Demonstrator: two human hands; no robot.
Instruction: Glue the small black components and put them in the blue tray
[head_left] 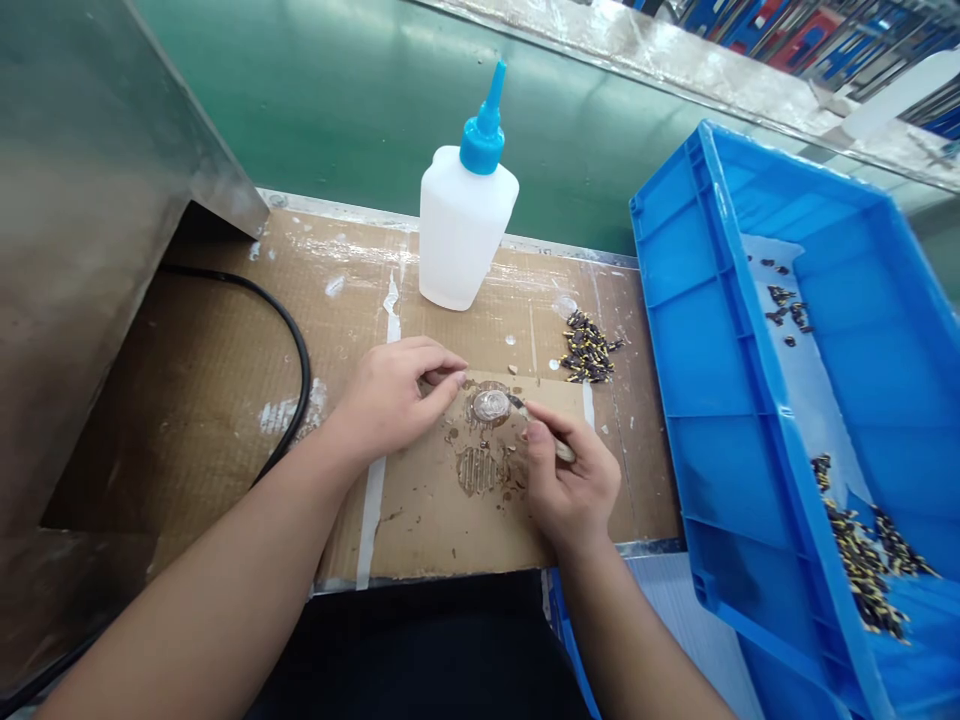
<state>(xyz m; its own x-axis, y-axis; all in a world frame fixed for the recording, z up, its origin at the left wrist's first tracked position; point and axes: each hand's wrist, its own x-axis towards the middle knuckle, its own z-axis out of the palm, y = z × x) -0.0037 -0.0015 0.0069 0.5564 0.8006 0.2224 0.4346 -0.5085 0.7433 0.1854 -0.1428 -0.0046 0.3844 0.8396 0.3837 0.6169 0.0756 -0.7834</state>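
Note:
My right hand (574,475) is closed around a small pale-handled tool (564,451), thumb and index finger near its front end. Its dark tip touches or nearly touches the edge of a shiny, clear, oval blob (491,405) on a cardboard sheet (427,520). Left of the blob is my left hand (401,395), its thumb and index fingertips pinched together. Whatever may be between those fingertips is too small to make out. A ridged, wet-looking patch (478,471) lies just below the blob, with dark specks around both.
A white squeeze bottle (466,230) with a blue nozzle stands behind the hands. Small black-and-yellow parts (589,350) are piled at right. Beyond them a blue bin (720,400) holds more such parts. A black cable (300,350) curves at left beside a metal housing (90,200).

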